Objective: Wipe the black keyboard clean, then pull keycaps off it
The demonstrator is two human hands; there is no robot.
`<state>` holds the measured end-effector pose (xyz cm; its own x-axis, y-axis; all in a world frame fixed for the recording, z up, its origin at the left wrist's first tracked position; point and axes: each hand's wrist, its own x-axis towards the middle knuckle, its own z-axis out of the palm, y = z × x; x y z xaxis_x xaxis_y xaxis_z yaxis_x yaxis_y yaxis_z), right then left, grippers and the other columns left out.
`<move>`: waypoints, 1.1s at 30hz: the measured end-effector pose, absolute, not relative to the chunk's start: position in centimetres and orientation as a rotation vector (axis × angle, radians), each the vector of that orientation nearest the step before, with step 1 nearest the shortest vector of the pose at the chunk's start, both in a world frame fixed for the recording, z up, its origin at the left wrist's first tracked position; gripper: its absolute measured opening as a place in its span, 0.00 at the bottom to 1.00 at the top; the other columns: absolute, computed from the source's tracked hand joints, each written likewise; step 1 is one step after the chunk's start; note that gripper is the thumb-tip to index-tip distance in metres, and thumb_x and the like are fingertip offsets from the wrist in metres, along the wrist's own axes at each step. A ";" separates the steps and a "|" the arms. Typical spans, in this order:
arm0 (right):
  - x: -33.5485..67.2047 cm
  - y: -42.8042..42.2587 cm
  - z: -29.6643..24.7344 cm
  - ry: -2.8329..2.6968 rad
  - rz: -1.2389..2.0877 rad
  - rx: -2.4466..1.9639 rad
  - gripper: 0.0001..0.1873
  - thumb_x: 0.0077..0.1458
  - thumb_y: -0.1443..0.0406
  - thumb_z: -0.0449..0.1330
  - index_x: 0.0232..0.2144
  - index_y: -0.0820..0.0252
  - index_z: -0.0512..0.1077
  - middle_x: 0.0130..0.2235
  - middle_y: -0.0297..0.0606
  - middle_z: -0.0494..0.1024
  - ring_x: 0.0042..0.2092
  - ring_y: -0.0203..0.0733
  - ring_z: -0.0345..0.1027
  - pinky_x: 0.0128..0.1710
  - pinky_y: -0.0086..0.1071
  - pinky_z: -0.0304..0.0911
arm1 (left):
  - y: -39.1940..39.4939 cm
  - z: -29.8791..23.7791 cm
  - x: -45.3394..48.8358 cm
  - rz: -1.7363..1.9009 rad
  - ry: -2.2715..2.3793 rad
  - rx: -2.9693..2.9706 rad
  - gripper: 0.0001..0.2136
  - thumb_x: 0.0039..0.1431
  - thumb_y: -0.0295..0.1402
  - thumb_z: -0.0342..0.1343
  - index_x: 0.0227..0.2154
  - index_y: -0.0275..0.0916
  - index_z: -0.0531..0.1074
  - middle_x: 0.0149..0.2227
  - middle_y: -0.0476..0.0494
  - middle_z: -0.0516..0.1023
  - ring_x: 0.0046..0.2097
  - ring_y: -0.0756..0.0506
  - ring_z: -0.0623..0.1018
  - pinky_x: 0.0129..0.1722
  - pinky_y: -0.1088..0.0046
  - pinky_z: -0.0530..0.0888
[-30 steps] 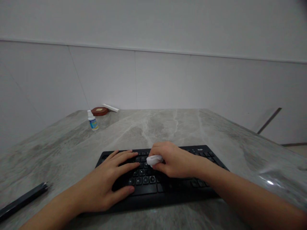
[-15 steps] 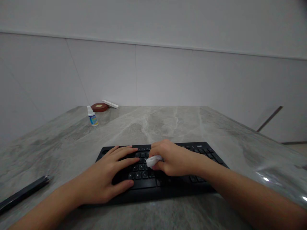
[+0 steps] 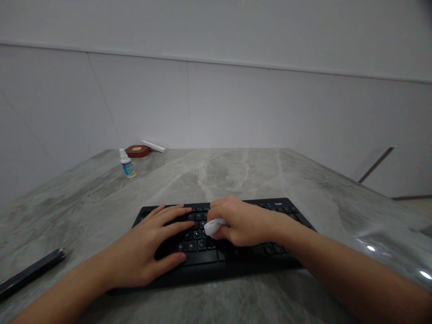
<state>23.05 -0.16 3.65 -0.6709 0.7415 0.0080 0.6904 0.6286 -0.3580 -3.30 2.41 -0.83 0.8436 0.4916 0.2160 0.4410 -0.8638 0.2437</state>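
Observation:
A black keyboard (image 3: 202, 269) lies on the marbled tabletop in front of me. My left hand (image 3: 151, 245) rests spread over its left part, fingers apart and holding nothing. Over the middle keys, my right hand (image 3: 234, 220) is closed around a crumpled white tissue (image 3: 215, 226). The tissue pokes out between thumb and fingers against the keys; whether it is paper or cloth I cannot tell. Some of the middle and right-hand keys are hidden by my right hand and forearm.
A small white spray bottle (image 3: 127, 164) with a blue and yellow label stands at the back left. Behind it are a reddish-brown case (image 3: 137, 151) and a flat white strip (image 3: 153, 146). A dark elongated object (image 3: 32, 273) lies at left. Clear, shiny plastic (image 3: 381, 247) lies at right.
The whole view has shifted slightly. Both hands keep nearly the same places on the keyboard, and the tissue stays in my right hand.

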 end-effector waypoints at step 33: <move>24.7 -3.8 -1.3 -2.139 0.316 -1.149 0.06 0.59 0.71 0.59 0.39 0.60 0.73 0.39 0.38 0.72 0.42 0.41 0.67 0.43 0.36 0.65 | 1.9 -0.7 -3.2 0.350 0.761 2.894 0.26 0.62 0.38 0.56 0.63 0.51 0.61 0.67 0.43 0.59 0.65 0.32 0.62 0.62 0.40 0.61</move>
<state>24.70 -3.77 -1.28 -0.3798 0.8076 0.4512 0.6428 0.5811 -0.4991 -3.16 1.86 -0.74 0.8461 0.4980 0.1900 0.4681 -0.8647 0.1821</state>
